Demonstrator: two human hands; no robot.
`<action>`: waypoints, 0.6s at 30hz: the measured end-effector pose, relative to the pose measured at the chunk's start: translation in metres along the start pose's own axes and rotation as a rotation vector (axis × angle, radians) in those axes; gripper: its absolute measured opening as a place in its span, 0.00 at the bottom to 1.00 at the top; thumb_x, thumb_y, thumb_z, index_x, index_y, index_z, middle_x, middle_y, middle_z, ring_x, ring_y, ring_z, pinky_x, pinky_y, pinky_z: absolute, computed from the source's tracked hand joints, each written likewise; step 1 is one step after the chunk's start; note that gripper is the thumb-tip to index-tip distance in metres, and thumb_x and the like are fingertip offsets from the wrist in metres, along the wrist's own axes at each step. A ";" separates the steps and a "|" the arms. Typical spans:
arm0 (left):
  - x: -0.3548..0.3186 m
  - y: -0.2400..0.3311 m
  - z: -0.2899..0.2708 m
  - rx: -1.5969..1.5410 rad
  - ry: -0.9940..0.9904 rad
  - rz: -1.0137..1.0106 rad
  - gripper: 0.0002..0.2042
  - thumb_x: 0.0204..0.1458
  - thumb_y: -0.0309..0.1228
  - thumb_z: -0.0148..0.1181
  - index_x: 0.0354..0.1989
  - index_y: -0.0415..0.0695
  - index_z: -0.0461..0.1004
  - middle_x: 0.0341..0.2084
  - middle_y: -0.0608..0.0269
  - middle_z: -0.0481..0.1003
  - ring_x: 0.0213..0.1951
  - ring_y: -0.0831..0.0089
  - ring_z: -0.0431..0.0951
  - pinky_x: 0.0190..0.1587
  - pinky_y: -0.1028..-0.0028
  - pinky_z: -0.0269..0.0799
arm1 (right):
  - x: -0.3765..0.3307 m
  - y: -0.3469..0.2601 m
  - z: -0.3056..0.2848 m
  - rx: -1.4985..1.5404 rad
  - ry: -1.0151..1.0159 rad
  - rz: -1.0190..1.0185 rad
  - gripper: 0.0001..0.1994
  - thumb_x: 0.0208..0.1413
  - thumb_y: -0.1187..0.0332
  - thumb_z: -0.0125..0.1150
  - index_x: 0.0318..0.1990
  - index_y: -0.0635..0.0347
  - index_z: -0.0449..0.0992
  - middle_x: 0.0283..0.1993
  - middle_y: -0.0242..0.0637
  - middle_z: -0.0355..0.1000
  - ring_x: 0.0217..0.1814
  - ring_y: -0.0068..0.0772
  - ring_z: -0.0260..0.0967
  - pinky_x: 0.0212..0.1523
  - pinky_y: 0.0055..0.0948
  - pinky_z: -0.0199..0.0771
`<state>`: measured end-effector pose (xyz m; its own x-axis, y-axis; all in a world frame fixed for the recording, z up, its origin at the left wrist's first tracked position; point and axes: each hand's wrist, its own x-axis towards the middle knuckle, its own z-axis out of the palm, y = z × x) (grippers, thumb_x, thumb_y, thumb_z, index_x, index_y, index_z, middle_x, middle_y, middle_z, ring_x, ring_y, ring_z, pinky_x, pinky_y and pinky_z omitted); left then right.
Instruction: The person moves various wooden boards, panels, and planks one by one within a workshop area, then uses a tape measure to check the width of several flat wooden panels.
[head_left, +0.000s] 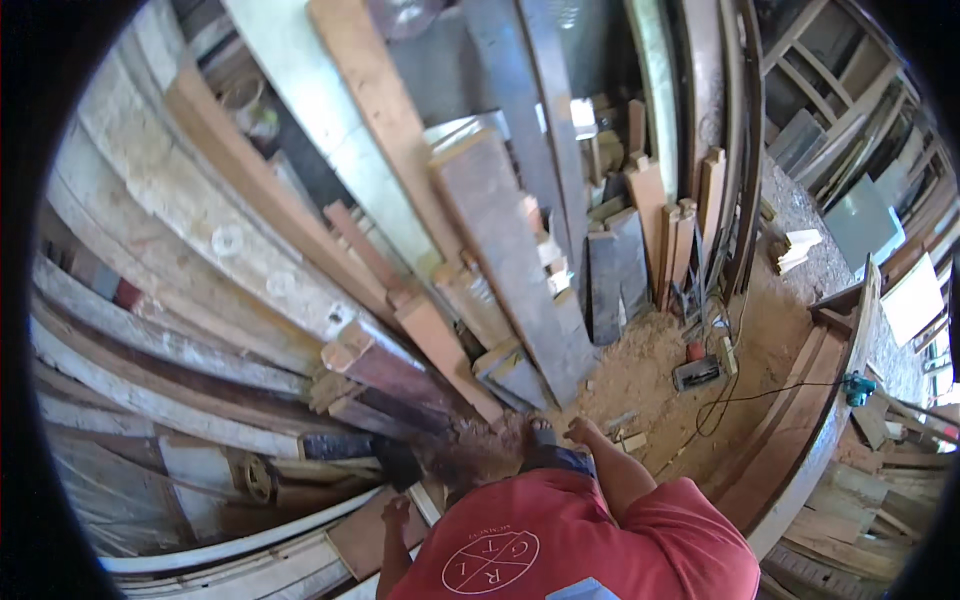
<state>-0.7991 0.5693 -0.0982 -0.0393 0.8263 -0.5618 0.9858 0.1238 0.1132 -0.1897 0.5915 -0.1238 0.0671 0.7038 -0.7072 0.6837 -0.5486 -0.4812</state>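
Note:
I stand on sawdust in a wood store and look down over my red shirt. My left hand hangs at my side, loosely curled and holding nothing, just above a flat brown board. My right hand is out in front of my waist with fingers apart and empty, above the sawdust floor. The ends of a stack of leaning planks lie a short way ahead of both hands. My foot shows between them.
Long boards and beams lean and lie stacked across the left and back. A broad grey plank slants toward my feet. A small power tool with a black cord lies on the sawdust. A long curved wooden bench runs along the right.

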 end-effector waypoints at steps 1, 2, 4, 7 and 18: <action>-0.003 0.012 -0.008 0.037 -0.033 -0.065 0.21 0.56 0.54 0.50 0.53 0.60 0.74 0.48 0.53 0.76 0.51 0.52 0.74 0.47 0.52 0.69 | 0.005 0.008 -0.002 -0.057 0.007 -0.004 0.29 0.43 0.48 0.68 0.50 0.55 0.77 0.49 0.49 0.76 0.53 0.48 0.73 0.54 0.39 0.72; -0.008 0.031 -0.012 0.069 -0.075 -0.116 0.23 0.56 0.57 0.46 0.55 0.61 0.73 0.49 0.53 0.75 0.50 0.50 0.74 0.44 0.48 0.69 | 0.010 0.019 -0.010 -0.115 0.022 0.010 0.29 0.43 0.48 0.67 0.51 0.55 0.77 0.50 0.49 0.75 0.54 0.48 0.73 0.55 0.39 0.72; -0.012 0.052 -0.021 0.072 -0.147 -0.203 0.24 0.57 0.56 0.44 0.56 0.60 0.73 0.47 0.53 0.76 0.49 0.47 0.74 0.42 0.48 0.68 | 0.014 0.015 -0.042 -0.172 0.049 -0.003 0.29 0.43 0.47 0.67 0.51 0.55 0.78 0.51 0.48 0.75 0.55 0.48 0.72 0.56 0.38 0.71; -0.017 0.054 -0.018 0.298 -0.290 -0.252 0.24 0.57 0.56 0.42 0.55 0.60 0.74 0.48 0.53 0.76 0.51 0.50 0.74 0.41 0.48 0.69 | -0.004 0.000 -0.072 -0.116 0.040 -0.162 0.29 0.44 0.47 0.66 0.51 0.55 0.78 0.52 0.47 0.75 0.55 0.49 0.72 0.57 0.39 0.70; -0.041 0.080 -0.025 0.004 0.020 -0.411 0.21 0.55 0.50 0.50 0.54 0.59 0.75 0.51 0.55 0.75 0.55 0.56 0.73 0.54 0.53 0.64 | 0.014 -0.069 -0.119 0.585 0.375 -0.053 0.11 0.53 0.63 0.60 0.35 0.61 0.78 0.31 0.40 0.77 0.34 0.36 0.74 0.37 0.36 0.72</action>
<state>-0.7226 0.5587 -0.0455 -0.4334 0.7189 -0.5434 0.8879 0.4439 -0.1210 -0.1498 0.6932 -0.0393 0.3632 0.7866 -0.4993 0.1962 -0.5884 -0.7844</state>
